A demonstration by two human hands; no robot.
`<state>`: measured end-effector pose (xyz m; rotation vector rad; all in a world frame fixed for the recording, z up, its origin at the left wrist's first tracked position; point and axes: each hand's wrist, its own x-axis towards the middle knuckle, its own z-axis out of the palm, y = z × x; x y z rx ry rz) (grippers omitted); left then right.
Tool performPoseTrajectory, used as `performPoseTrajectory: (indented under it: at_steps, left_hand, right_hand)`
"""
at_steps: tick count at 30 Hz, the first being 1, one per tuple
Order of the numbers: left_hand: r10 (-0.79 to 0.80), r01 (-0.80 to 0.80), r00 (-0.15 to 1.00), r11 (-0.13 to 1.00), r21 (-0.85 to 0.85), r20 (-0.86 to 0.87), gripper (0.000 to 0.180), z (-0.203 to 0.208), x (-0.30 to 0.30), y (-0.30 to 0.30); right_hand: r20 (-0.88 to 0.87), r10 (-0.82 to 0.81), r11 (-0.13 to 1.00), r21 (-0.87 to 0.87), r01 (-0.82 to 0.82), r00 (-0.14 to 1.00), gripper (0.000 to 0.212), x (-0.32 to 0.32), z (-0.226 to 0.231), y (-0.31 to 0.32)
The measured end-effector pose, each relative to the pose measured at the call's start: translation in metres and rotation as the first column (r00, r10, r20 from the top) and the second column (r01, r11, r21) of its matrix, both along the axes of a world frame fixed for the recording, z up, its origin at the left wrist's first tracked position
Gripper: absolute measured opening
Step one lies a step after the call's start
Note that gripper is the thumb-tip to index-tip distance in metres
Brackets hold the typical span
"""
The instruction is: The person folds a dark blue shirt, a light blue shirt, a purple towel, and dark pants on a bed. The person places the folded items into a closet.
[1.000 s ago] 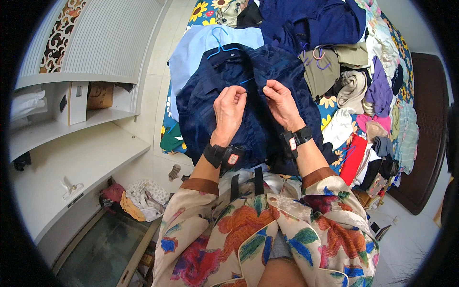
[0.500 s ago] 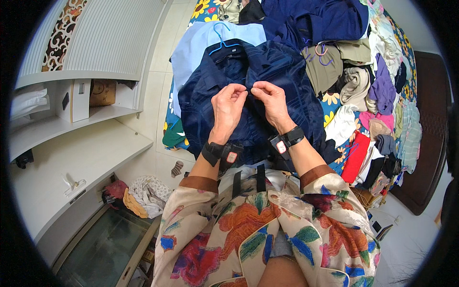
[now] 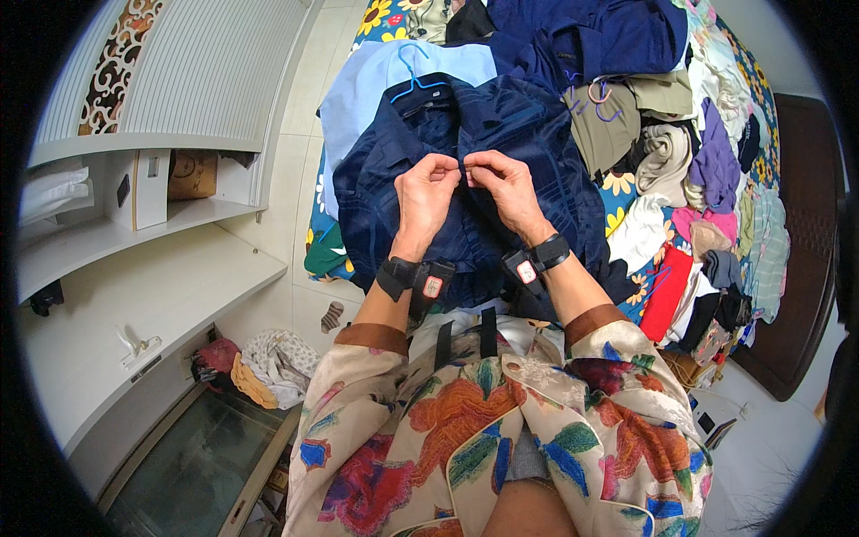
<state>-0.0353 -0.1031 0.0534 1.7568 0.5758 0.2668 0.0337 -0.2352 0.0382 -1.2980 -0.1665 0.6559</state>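
A dark navy shirt [image 3: 376,192] with a faint pattern lies spread on the bed, its collar away from me. A blue hanger [image 3: 413,82] sits inside its neck, the hook sticking out over a light blue garment [image 3: 358,98]. My left hand [image 3: 425,201] pinches the left front edge of the shirt. Close beside it, my right hand [image 3: 504,192] pinches the right front edge, fingertips nearly meeting the left ones. Any button between the fingers is too small to make out. Both wrists wear black straps with small boxes.
Navy clothes [image 3: 595,40] lie at the far side, olive trousers [image 3: 604,130] with hangers to the right. Further right are a purple garment [image 3: 716,157], a red cloth [image 3: 667,295] and other piled clothes. A white cabinet [image 3: 134,295] stands on the left; a sock [image 3: 332,316] lies on the floor.
My hands have shifted very slightly left, still pinching the shirt's front edges. The shirt and everything around it stay in place.
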Motion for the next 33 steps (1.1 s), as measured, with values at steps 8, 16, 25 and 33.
performPoseTrajectory:
  at_steps: [8,16,25,33]
  left_hand:
    - [-0.047,0.032,0.997,0.973,-0.23,-0.06,0.014,-0.017,0.002,0.001]
    - [0.051,-0.088,0.992,0.93,-0.357,-0.111,0.016,-0.025,0.006,0.001]
    - [-0.024,0.024,1.0,0.999,0.047,0.003,0.021,-0.029,0.016,-0.002]
    - [0.203,-0.204,0.977,0.979,-0.01,-0.059,0.015,-0.041,-0.013,0.01]
  right_hand:
    - [0.403,0.077,0.945,-0.32,0.061,0.912,0.012,0.003,0.004,0.006]
    - [0.452,0.042,0.929,-0.346,0.131,0.891,0.019,-0.001,0.006,0.01]
    - [-0.654,-0.136,0.988,-0.03,0.154,0.744,0.027,0.03,-0.019,0.002]
    - [0.396,0.126,0.823,-0.553,0.127,0.91,0.011,-0.007,-0.021,-0.045]
